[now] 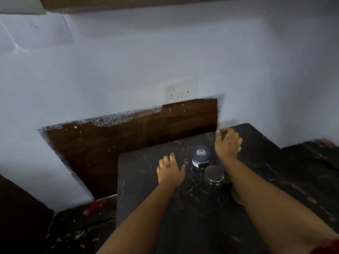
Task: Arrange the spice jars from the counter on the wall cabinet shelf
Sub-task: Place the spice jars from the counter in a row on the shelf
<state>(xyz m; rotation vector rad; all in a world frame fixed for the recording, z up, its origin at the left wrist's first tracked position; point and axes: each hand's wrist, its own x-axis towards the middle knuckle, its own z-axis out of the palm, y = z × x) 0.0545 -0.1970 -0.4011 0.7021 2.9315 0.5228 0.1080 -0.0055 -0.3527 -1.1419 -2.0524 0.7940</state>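
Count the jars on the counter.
2 clearly: a dark-lidded jar between the hands, and a silver-lidded jar nearer, beside the right forearm. That arm may hide more.

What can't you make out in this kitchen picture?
- Head view: things behind the right forearm are mostly covered; what they are is unclear.
- Contents of the blue-lidded jar and steel-lidded jar: too dim.
- Wall cabinet: cut off by the top edge, shelf unseen.

White painted wall (128,61) ran behind. White switch-and-socket plate (181,90) was mounted on it, directly above a dark brown wood-grain panel (137,142) with flecked, ragged paint along its top edge. Red object (96,206), blurred, lay low at the panel's left foot.
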